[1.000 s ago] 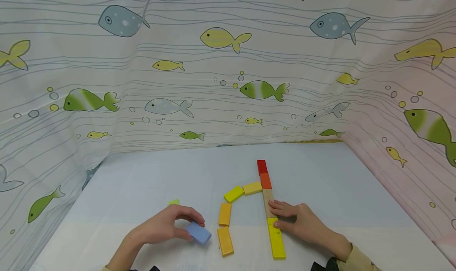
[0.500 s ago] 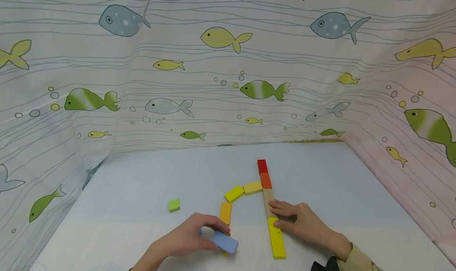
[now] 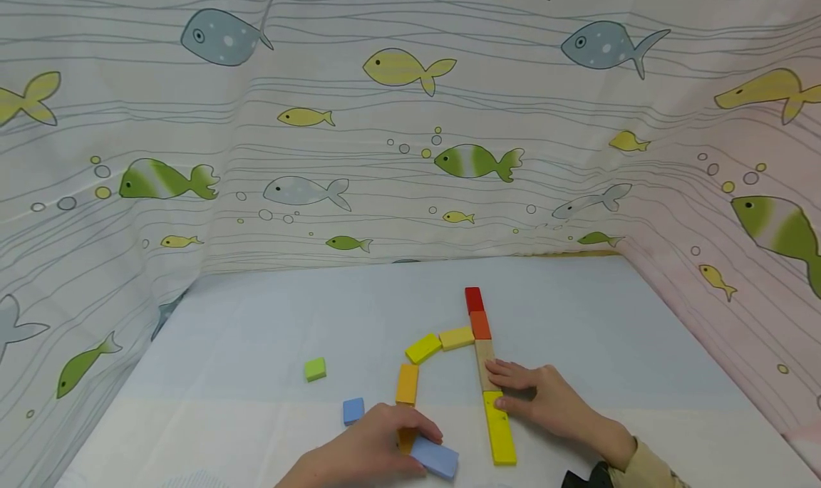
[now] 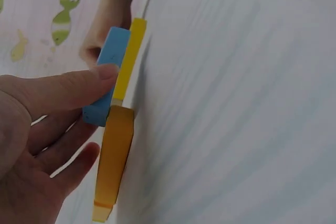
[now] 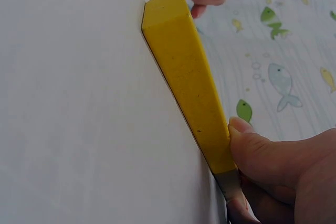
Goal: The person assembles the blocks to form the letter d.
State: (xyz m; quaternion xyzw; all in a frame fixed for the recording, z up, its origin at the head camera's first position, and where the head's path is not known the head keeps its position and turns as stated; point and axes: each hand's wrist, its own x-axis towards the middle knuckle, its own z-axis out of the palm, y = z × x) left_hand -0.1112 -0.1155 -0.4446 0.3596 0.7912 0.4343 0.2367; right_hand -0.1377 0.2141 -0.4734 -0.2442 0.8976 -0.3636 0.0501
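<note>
Between thumb and fingers, my left hand (image 3: 368, 445) pinches a light blue block (image 3: 436, 458). In the head view, this block overlaps the nearest orange block (image 3: 407, 439), which is partly hidden by the hand. My right hand (image 3: 548, 402) rests at the straight row of blocks, its fingertips on the plain wooden block (image 3: 484, 360) and its thumb at the side of the long yellow block (image 5: 184, 82). Beyond lie an orange-red block (image 3: 480, 325) and a red block (image 3: 474, 299). A curve continues through another orange block (image 3: 407, 384), a yellow block (image 3: 423, 348) and a pale yellow block (image 3: 457, 338).
A small blue block (image 3: 353, 411) lies just beyond the left hand, and a small green block (image 3: 315, 369) sits farther back. White cloth covers the table (image 3: 256, 331). A fish-patterned curtain (image 3: 385, 203) hangs around the back and sides.
My left hand has carried the light blue block rightward and nearer, past the orange blocks. The small green and small blue blocks have come into full view. My right hand stays put.
</note>
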